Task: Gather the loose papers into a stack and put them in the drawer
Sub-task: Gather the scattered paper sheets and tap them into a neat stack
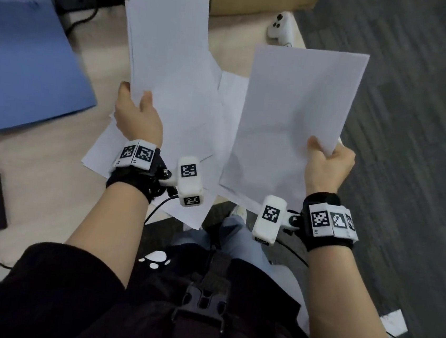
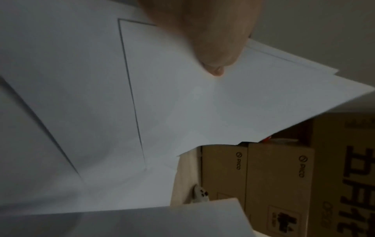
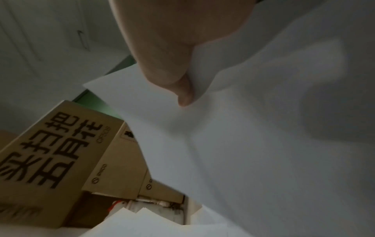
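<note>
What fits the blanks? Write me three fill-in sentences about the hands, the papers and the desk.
1. Each hand grips some papers: the left hand holds several sheets, and the right hand holds ____ of its own.
2. More loose papers lie on the ____ below the hands.
3. The folder lying at the left of the desk is ____ in colour.

Missing words: papers; desk; blue

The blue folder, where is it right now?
In the head view the blue folder lies on the desk at far left, beside the papers the left hand holds.
</note>
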A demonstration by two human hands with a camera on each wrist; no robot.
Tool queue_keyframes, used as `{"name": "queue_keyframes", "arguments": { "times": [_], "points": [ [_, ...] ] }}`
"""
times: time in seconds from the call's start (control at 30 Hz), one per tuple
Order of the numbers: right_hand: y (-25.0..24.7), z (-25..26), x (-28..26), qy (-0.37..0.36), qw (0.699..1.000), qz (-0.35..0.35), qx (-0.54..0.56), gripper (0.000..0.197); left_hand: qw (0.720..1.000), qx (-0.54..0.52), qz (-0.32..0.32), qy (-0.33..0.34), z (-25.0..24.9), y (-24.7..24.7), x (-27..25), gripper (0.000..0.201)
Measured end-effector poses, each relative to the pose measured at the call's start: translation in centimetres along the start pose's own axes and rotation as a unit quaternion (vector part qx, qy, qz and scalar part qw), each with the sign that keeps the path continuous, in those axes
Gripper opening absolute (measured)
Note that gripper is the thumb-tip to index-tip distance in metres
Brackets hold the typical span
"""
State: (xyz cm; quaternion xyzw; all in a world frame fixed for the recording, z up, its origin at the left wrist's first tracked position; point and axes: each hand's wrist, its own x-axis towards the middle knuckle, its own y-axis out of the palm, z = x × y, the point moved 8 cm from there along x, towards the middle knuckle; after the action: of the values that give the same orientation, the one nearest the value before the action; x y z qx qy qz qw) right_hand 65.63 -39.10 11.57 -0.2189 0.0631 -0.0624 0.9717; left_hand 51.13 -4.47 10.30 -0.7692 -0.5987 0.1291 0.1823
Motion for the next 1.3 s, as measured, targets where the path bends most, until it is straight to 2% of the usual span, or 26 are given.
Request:
{"name": "queue_keyframes", "arguments": {
  "times": [0.17, 0.23, 0.3, 0.47, 0.67, 0.8, 0.9, 0.97, 1.1, 1.17, 1.23, 1.3],
  "points": [
    [2.9, 4.8, -0.8, -0.052, 0.987, 0.113, 0.104, 0.037, 0.999, -0.050, -0.003, 0.019, -0.9, -2.5, 1.9, 0.028],
    [3.9, 6.3, -1.4, -0.045, 0.978, 0.150, 0.139, 0.041, 0.993, -0.110, 0.034, 0.022, -1.1, -2.8, 2.6, 0.028],
    [4.8, 7.2, -2.0, -0.028, 0.973, 0.164, 0.162, 0.045, 0.977, -0.187, 0.100, -0.004, -1.4, -2.8, 2.6, 0.026],
    [7.6, 7.8, -2.4, -0.003, 0.958, 0.208, 0.196, 0.028, 0.939, -0.251, 0.235, -0.032, -3.0, -2.2, 1.7, 0.020],
    [10.0, 8.1, -2.7, 0.034, 0.944, 0.241, 0.223, 0.017, 0.921, -0.242, 0.299, -0.057, -2.4, -1.4, 1.3, 0.024],
    [10.9, 7.8, -2.4, 0.059, 0.936, 0.264, 0.228, 0.009, 0.906, -0.246, 0.330, -0.095, -1.5, -0.7, 0.9, 0.040],
    [11.8, 7.8, -2.2, 0.071, 0.928, 0.289, 0.223, 0.008, 0.885, -0.264, 0.364, -0.121, -1.3, 0.0, 0.4, 0.049],
    [12.3, 7.8, -2.0, 0.072, 0.927, 0.293, 0.222, 0.009, 0.877, -0.278, 0.362, -0.149, -1.0, 0.4, 0.4, 0.050],
    [12.8, 7.5, -1.2, 0.077, 0.932, 0.271, 0.227, 0.008, 0.876, -0.308, 0.325, -0.181, -0.9, 0.7, 0.5, 0.026],
    [13.0, 7.5, -1.1, 0.068, 0.935, 0.263, 0.227, 0.018, 0.873, -0.328, 0.307, -0.192, -0.9, 0.6, 0.5, 0.023],
    [13.1, 7.8, -1.0, 0.057, 0.939, 0.254, 0.225, 0.034, 0.892, -0.294, 0.306, -0.156, -1.7, 0.4, 0.7, 0.023],
    [13.3, 8.4, -1.1, 0.035, 0.939, 0.256, 0.226, 0.042, 0.920, -0.223, 0.310, -0.093, -2.5, 0.3, 0.8, 0.021]
  ]
}}
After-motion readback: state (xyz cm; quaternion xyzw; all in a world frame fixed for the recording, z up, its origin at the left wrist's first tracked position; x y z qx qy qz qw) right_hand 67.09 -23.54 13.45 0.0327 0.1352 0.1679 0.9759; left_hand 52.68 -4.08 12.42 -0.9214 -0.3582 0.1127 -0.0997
